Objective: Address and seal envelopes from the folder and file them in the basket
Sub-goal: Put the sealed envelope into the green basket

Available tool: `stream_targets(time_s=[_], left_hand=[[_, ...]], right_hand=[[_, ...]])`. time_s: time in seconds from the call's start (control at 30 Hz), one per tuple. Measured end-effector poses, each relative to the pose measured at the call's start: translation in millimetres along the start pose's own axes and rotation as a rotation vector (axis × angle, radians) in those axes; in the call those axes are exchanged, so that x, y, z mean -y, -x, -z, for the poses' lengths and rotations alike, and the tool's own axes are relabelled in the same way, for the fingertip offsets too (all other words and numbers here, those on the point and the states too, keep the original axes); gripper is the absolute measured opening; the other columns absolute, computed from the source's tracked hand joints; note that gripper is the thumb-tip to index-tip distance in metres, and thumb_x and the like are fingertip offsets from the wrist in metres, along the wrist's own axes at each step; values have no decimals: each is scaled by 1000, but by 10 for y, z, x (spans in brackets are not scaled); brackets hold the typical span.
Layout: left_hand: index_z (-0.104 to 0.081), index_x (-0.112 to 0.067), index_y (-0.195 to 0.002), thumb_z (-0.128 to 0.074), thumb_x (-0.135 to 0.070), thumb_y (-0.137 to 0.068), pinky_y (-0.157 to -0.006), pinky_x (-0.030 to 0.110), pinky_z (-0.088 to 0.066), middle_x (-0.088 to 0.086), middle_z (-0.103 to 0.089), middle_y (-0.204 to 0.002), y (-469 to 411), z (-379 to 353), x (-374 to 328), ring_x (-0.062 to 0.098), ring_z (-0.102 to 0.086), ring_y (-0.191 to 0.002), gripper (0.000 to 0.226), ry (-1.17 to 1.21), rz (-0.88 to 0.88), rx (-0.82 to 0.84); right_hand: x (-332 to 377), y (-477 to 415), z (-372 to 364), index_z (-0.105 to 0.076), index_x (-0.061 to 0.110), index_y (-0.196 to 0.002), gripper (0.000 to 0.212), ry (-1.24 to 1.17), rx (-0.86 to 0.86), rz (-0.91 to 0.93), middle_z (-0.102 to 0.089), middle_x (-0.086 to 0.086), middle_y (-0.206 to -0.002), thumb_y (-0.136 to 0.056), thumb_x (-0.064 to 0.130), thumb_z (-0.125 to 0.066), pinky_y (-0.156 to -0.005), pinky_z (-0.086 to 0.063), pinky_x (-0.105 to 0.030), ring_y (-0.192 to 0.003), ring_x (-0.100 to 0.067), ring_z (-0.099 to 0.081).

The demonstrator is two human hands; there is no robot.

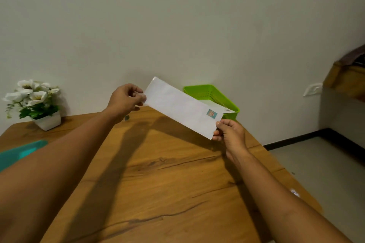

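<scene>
A long white envelope (pixel 178 105) with a small teal stamp near its right end hangs in the air over the far part of the wooden table (pixel 158 173). My left hand (pixel 126 97) pinches its left end. My right hand (pixel 229 131) pinches its lower right corner. Behind the envelope's right end stands a green plastic basket (pixel 209 92) at the table's far right corner, partly hidden by the envelope, with another white envelope's edge showing inside. A teal folder (pixel 17 154) lies at the left edge, mostly covered by my left forearm.
A white pot of white flowers (pixel 36 102) stands at the table's far left against the wall. The table's right edge drops to a grey floor. A wooden piece of furniture (pixel 345 79) juts in at the far right.
</scene>
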State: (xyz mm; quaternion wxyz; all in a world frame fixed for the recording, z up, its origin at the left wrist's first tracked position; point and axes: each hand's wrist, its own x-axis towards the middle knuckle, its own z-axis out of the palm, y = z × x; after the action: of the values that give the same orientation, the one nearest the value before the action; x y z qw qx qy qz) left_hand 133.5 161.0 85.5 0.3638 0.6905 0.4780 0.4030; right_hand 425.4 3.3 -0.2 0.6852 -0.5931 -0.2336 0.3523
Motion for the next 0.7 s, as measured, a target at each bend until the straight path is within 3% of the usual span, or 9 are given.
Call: stream_targets(time_s=[0.2,0.3,0.43,0.53,0.7], left_hand=[[-61,-15,-126,-72,-15,-95,-74,36,-62,7,-69,-105,-274,-715,-421,22,-73,-91,33,15,-110,121],[-63,-16,-124,-74,-13,-93,-71,35,-61,5,-67,-103,-290,-1045,-509,23,-72,-89,33,-12,-139,187],[-67,-22,-119,-78,-18,-89,-72,48,-61,1,-68,-105,-263,-1367,-482,28,-69,-88,32,-93,-186,274],[-67,-24,-119,-78,-21,-89,-73,38,-53,-1,-69,-107,-247,-1485,-410,20,-67,-87,32,-143,-218,303],[-68,-22,-119,-76,-17,-90,-83,44,-56,-1,-69,-105,-239,-1483,-281,23,-67,-91,30,-170,-203,303]], right_hand=[[84,-150,326,-65,2,-102,4,-185,-161,-74,-67,-14,-82,-99,0,-64,-51,-60,-26,-57,-12,-63],[104,-231,381,-64,1,-108,8,-242,-212,-99,-68,-14,-85,-100,0,-63,-54,-61,-27,-60,-13,-66],[140,-343,330,-64,-1,-107,8,-321,-245,-118,-67,-15,-86,-99,-1,-62,-54,-62,-29,-65,-17,-68],[151,-422,203,-64,-1,-102,4,-365,-253,-128,-66,-15,-81,-99,-2,-62,-54,-63,-29,-58,-16,-69],[122,-531,-24,-63,-7,-109,12,-367,-260,-113,-68,-18,-82,-98,-3,-62,-55,-63,-29,-55,-16,-71]])
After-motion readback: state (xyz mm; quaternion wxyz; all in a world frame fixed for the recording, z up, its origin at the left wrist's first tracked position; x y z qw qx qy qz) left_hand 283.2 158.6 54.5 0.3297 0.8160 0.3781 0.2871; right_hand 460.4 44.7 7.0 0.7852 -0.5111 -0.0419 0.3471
